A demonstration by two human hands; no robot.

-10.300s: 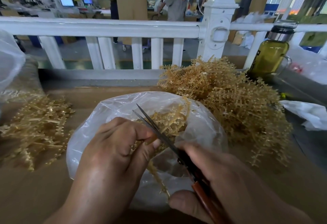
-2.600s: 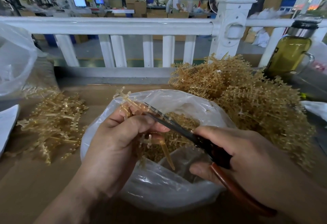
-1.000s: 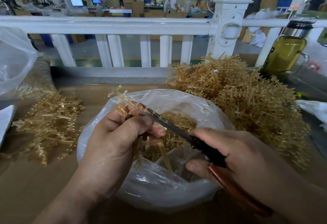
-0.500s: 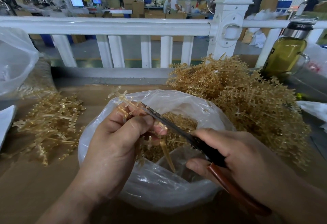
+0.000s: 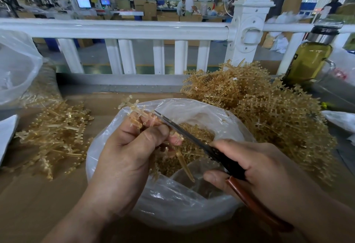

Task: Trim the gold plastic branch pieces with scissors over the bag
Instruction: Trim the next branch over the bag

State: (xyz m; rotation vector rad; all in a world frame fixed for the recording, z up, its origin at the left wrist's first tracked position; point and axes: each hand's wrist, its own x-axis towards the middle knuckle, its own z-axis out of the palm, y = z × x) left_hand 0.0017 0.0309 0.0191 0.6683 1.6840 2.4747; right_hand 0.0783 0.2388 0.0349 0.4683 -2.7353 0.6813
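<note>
View from a head-worn camera, looking down at two bare hands working over a brown tabletop [image 5: 38, 204].

At the middle of the near edge sits an open clear plastic bag [image 5: 182, 206], partly filled with small gold trimmings. The left hand [image 5: 130, 154] is held over the bag's left rim, its fingers curled. Thumb and fingertips pinch a gold plastic branch piece [image 5: 134, 108]. The piece's knobbly top sticks up past the fingers and its pointed stem hangs down into the bag's mouth.

The right hand [image 5: 259, 167] is over the bag's right side, fingers wrapped around the handles of a pair of scissors [image 5: 192, 137]. The handles are black near the pivot and reddish-brown toward the wrist. The blades lie close together and run up and left, with the tip touching the branch piece just beside the left fingertips.

A large heap of gold branch pieces [image 5: 269, 116] fills the far right part of the tabletop, touching the bag. A smaller, flatter pile of gold pieces [image 5: 57, 133] lies near the left edge. A second clear bag [image 5: 17, 66] stands at the far left corner.

A bottle of yellow-green liquid [image 5: 309, 60] with a dark and metal cap stands at the far right corner, behind the heap. A white railing [image 5: 134, 29] runs along the far edge, with a workshop floor, boxes and people in the distance beyond it.
</note>
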